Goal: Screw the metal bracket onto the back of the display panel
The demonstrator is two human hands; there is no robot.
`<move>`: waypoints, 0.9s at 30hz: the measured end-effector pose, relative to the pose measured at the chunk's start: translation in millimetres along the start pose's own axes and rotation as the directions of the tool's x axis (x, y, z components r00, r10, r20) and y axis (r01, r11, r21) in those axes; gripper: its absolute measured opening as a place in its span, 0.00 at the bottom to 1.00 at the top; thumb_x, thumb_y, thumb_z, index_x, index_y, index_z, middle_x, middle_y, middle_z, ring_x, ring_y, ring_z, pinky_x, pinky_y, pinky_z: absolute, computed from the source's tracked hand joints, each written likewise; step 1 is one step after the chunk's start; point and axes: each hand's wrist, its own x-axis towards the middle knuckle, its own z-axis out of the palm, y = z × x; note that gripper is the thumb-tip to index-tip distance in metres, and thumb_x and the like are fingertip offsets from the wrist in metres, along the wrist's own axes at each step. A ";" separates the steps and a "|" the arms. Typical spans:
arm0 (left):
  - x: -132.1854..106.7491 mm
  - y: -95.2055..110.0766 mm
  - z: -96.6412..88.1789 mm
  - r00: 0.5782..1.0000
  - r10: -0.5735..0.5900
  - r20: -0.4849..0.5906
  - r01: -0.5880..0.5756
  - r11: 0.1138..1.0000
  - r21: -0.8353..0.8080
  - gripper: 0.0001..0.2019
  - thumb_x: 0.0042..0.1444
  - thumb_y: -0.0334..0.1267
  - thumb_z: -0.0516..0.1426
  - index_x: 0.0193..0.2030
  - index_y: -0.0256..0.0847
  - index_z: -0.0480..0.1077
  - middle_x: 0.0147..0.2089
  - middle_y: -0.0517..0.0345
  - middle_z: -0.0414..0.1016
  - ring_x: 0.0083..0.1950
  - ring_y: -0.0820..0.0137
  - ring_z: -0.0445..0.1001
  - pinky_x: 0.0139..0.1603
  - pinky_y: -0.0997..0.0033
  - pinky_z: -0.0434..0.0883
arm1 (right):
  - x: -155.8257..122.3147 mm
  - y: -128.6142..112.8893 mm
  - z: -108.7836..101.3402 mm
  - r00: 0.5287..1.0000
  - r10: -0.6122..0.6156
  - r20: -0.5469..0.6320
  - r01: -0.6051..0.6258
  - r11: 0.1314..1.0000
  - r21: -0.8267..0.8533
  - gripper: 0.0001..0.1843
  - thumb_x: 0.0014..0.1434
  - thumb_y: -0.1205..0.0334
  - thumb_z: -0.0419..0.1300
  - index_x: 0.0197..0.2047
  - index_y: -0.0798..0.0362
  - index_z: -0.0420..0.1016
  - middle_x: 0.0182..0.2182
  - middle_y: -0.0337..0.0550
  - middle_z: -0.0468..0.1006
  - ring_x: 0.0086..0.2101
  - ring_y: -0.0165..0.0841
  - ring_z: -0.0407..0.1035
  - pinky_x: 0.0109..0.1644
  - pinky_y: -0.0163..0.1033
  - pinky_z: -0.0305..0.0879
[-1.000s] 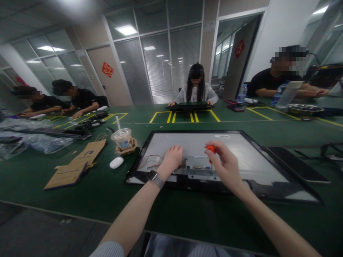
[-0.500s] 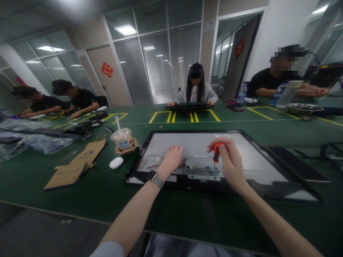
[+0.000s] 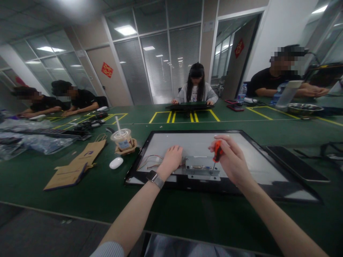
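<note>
person's right hand [image 3: 232,157] grips orange-black screwdriver [image 3: 217,152], shaft down at metal bracket's [image 3: 202,167] right end; tip contact too small to tell. left hand [image 3: 172,159] palm-down beside bracket's left end, underside hidden, can't tell if holding anything. thin cables [image 3: 151,160] left of bracket, partly lost behind it. panel [image 3: 195,144] under bracket, partly covered by hands.

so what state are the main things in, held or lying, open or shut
Orange-and-black screwdriver: held in the right grip, tip down
Silver metal bracket with ports: visible ports unplugged
Pale, black-framed panel: lying flat
Clear plastic cup: upright, lidded, straw in
Brown paper bag: lying flattened
Beige left-hand door: closed
Grey-brown right-hand door: open
</note>
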 end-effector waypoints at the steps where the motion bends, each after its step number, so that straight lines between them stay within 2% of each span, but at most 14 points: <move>1: -0.3 0.3 -0.5 1.000 0.000 0.000 0.000 1.000 0.001 0.16 0.58 0.27 0.55 0.54 0.36 0.62 0.56 0.44 0.69 0.58 0.60 0.68 0.56 0.62 0.66 | -0.2 -0.1 0.5 1.000 -0.004 0.009 0.004 1.000 0.024 0.07 0.63 0.53 0.58 0.41 0.45 0.73 0.29 0.38 0.72 0.31 0.32 0.68 0.33 0.38 0.66; 6: -1.5 1.3 -3.3 1.000 0.001 0.003 -0.001 1.000 0.003 0.15 0.59 0.27 0.54 0.54 0.37 0.62 0.55 0.44 0.69 0.57 0.60 0.69 0.56 0.62 0.66 | -2.7 0.1 3.2 1.000 0.015 0.024 -0.016 0.998 0.061 0.08 0.63 0.54 0.58 0.35 0.47 0.71 0.28 0.37 0.71 0.27 0.29 0.65 0.28 0.34 0.60; 11: -0.9 0.8 -3.0 1.000 -0.001 0.005 0.001 1.000 -0.003 0.17 0.58 0.28 0.56 0.54 0.37 0.62 0.56 0.44 0.68 0.57 0.59 0.69 0.56 0.62 0.67 | -2.4 -2.7 3.6 0.999 0.043 0.023 -0.042 0.999 -0.005 0.10 0.61 0.53 0.60 0.33 0.48 0.71 0.25 0.36 0.68 0.24 0.29 0.61 0.24 0.34 0.55; 17: 0.3 -0.2 0.8 1.000 -0.005 0.004 0.005 1.000 -0.007 0.19 0.56 0.28 0.57 0.55 0.37 0.61 0.56 0.44 0.68 0.58 0.59 0.68 0.56 0.62 0.66 | 0.0 -5.5 1.6 0.998 0.050 0.045 -0.048 0.998 -0.039 0.12 0.62 0.49 0.57 0.39 0.48 0.73 0.27 0.39 0.69 0.27 0.32 0.65 0.24 0.35 0.58; 19: 0.6 -0.6 1.9 1.000 -0.005 0.003 0.005 1.000 -0.006 0.19 0.57 0.28 0.57 0.55 0.38 0.61 0.57 0.44 0.68 0.59 0.59 0.68 0.57 0.62 0.66 | 0.4 -4.9 1.9 0.999 0.018 0.045 -0.016 0.999 -0.048 0.11 0.64 0.50 0.54 0.42 0.46 0.70 0.26 0.37 0.68 0.27 0.32 0.65 0.25 0.36 0.59; 22: 0.9 -1.2 2.6 1.000 -0.001 0.001 0.001 1.000 -0.004 0.18 0.59 0.28 0.55 0.55 0.39 0.61 0.57 0.44 0.68 0.60 0.60 0.67 0.57 0.62 0.65 | 1.5 -4.3 2.6 0.999 -0.014 0.040 0.016 0.999 -0.035 0.08 0.64 0.50 0.54 0.40 0.45 0.65 0.25 0.34 0.67 0.24 0.31 0.63 0.25 0.36 0.58; 27: 0.6 -1.5 2.0 1.000 0.007 -0.006 -0.007 1.000 -0.001 0.17 0.59 0.27 0.54 0.55 0.38 0.61 0.57 0.44 0.68 0.59 0.60 0.68 0.57 0.62 0.66 | 3.6 -5.1 1.7 0.999 0.045 0.017 -0.045 0.998 0.039 0.12 0.63 0.47 0.54 0.34 0.44 0.60 0.19 0.29 0.61 0.17 0.28 0.53 0.20 0.34 0.49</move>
